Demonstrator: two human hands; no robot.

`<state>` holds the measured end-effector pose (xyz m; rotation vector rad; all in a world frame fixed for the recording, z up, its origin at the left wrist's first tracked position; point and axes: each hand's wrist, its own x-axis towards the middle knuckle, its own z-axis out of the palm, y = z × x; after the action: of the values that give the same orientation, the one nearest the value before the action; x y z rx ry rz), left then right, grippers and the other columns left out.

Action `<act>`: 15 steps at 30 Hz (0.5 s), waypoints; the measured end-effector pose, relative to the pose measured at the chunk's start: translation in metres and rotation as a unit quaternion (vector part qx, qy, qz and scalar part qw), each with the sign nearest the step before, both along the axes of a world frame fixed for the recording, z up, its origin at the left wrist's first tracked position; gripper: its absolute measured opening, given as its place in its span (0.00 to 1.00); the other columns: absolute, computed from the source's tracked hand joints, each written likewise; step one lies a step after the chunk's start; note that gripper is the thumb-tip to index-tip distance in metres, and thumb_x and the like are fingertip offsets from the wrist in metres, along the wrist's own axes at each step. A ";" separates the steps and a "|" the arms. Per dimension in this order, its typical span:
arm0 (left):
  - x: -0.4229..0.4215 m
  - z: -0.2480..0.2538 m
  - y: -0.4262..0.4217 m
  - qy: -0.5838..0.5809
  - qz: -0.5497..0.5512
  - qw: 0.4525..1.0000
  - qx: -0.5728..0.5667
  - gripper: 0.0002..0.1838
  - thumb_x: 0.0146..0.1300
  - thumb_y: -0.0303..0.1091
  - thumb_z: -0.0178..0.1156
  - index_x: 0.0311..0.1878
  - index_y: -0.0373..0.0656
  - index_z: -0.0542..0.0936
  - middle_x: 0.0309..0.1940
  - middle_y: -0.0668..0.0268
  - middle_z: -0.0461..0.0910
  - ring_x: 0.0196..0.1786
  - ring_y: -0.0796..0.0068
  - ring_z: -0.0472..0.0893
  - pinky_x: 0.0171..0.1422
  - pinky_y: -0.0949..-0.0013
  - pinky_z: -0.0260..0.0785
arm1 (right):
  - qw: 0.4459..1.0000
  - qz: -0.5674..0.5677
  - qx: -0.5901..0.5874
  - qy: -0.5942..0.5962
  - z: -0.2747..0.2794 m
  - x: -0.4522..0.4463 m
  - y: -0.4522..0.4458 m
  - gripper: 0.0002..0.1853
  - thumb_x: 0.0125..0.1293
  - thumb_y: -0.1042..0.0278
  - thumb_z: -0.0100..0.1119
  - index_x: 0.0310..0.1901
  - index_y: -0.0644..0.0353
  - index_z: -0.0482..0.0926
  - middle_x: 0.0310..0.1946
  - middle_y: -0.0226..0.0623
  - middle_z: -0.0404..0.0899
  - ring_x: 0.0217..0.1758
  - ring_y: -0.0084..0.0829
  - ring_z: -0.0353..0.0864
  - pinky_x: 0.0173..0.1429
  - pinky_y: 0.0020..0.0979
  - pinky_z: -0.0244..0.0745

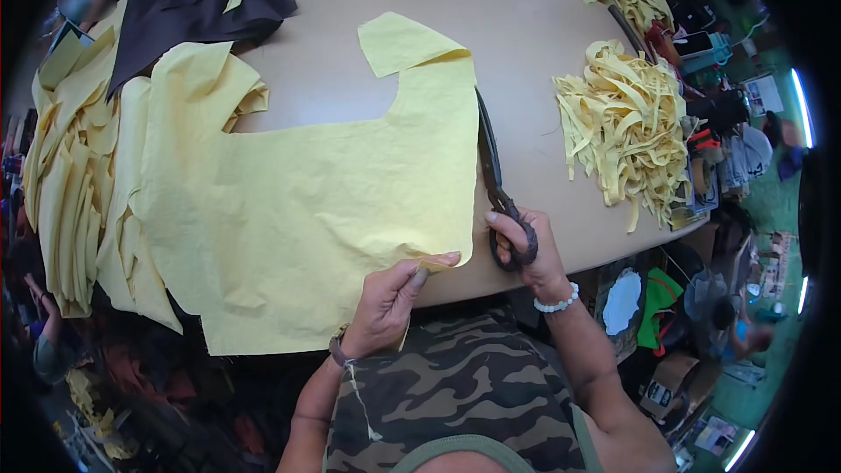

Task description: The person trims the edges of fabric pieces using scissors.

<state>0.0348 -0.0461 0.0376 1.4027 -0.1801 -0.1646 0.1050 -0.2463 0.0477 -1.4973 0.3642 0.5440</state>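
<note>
Pale yellow cloth [324, 184], lightly creased, with a broad cut-out and a folded-over upper flap, lies on the worktop [333, 17], overhanging its near edge. By that edge, the left grip [385, 302] pinches the cloth's border; the right grip [543, 252] curls around dark scissors [491, 162].

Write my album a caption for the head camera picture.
Left hand pinches a broad yellow cloth panel while right hand grips long dark metal scissors beside its edge.

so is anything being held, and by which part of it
Yes: the left grip pinches the yellow cloth at its near right corner, and the right grip holds the scissors by their handles.
</note>
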 end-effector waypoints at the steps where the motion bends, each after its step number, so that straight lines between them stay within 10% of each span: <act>1: 0.000 0.000 0.000 0.000 -0.002 1.000 -0.002 0.14 0.69 0.27 0.42 0.51 0.34 0.74 0.48 0.58 0.79 0.53 0.68 0.78 0.59 0.70 0.66 | 1.000 0.001 0.003 -0.001 -0.001 -0.001 -0.001 0.14 0.59 0.63 0.61 0.20 0.57 0.70 0.13 0.23 0.66 0.12 0.14 0.64 0.17 0.18 0.56; 15: -0.004 0.006 0.002 0.018 -0.006 1.000 -0.002 0.14 0.69 0.28 0.43 0.49 0.34 0.75 0.47 0.57 0.79 0.54 0.65 0.77 0.60 0.67 0.66 | 1.000 0.012 -0.003 -0.016 -0.002 0.011 0.000 0.13 0.59 0.63 0.61 0.23 0.60 0.73 0.13 0.24 0.67 0.12 0.14 0.64 0.17 0.17 0.56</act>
<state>0.0311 -0.0445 0.0433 1.3938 -0.1601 -0.1992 0.1163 -0.2464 0.0458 -1.5172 0.3236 0.5387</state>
